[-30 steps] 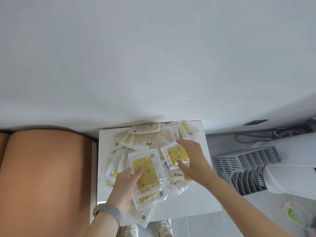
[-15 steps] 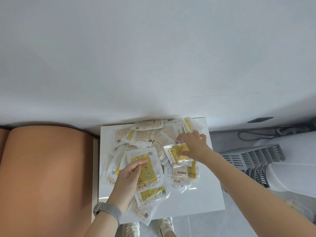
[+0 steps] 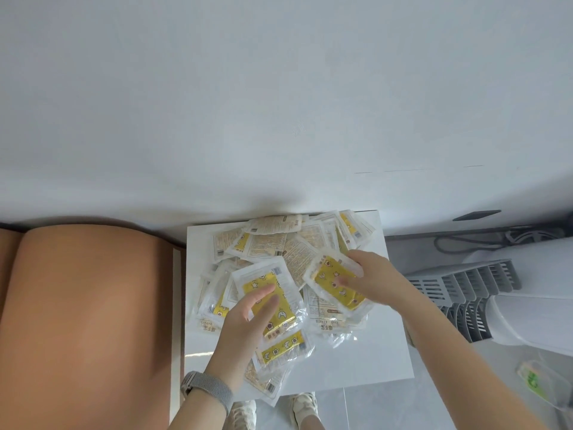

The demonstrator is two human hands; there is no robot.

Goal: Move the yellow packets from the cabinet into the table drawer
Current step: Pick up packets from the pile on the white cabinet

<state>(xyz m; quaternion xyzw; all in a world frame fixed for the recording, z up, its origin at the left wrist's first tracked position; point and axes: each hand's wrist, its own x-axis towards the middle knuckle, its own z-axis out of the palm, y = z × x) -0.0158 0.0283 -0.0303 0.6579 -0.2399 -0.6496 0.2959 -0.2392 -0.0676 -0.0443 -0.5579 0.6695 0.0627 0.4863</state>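
Observation:
Several yellow packets in clear wrappers lie heaped in a pile (image 3: 273,243) on the white cabinet top (image 3: 356,361), against the wall. My left hand (image 3: 238,333) holds a stack of packets (image 3: 282,311), thumb and a finger on the top yellow one; the stack's lower end hangs over the front edge. My right hand (image 3: 375,277) grips one yellow packet (image 3: 328,274) just above the pile, thumb on its face. No table drawer is in view.
A brown cushioned seat (image 3: 86,321) stands close on the left. On the right are a grey slatted rack (image 3: 459,290), a white appliance (image 3: 533,305) and cables (image 3: 527,235). A clear box (image 3: 536,380) lies on the floor. My shoes (image 3: 304,408) show below.
My right hand reached to the back of the pile, closed on a yellow packet and drew it toward me. My left hand kept its stack, shifting its thumb on top.

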